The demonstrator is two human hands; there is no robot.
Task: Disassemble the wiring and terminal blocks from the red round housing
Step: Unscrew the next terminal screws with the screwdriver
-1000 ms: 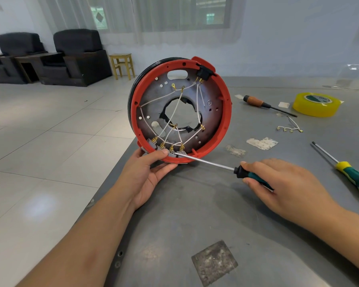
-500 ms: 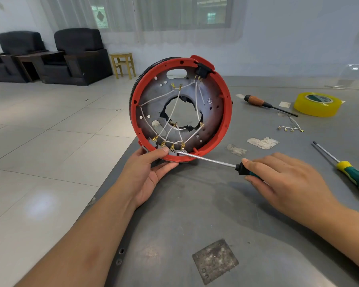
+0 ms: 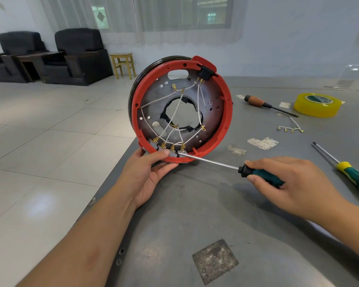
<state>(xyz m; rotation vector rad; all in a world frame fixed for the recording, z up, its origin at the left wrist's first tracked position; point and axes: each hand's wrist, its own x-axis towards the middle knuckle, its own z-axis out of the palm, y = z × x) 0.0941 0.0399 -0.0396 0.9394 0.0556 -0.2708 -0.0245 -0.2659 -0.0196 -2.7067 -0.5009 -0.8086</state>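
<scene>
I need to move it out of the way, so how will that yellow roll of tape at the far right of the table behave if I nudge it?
The yellow tape roll lies flat on the grey table, so it should slide rather than roll. It looks like a thick wound ring, probably stiff and fairly light. Tipped onto its edge, it could well roll away.

Housing [image 3: 226, 112] stands on edge at table's [image 3: 195, 214] left edge, open face toward viewer. Left hand [image 3: 147, 175] under housing at 6 o'clock. Terminal blocks [image 3: 172, 153] inside rim at 6–7 o'clock; wires [image 3: 174, 112] fan up across central hole. Screwdriver [image 3: 247, 170] in right hand [image 3: 288, 183], at 4 o'clock from housing, tip at blocks. Tape roll [image 3: 317, 104] at 3 o'clock, far right; second screwdriver [image 3: 267, 104] between it and housing. Loose wire set [image 3: 290, 128] just before tape roll. Third screwdriver [image 3: 352, 175] at right table edge.
</scene>
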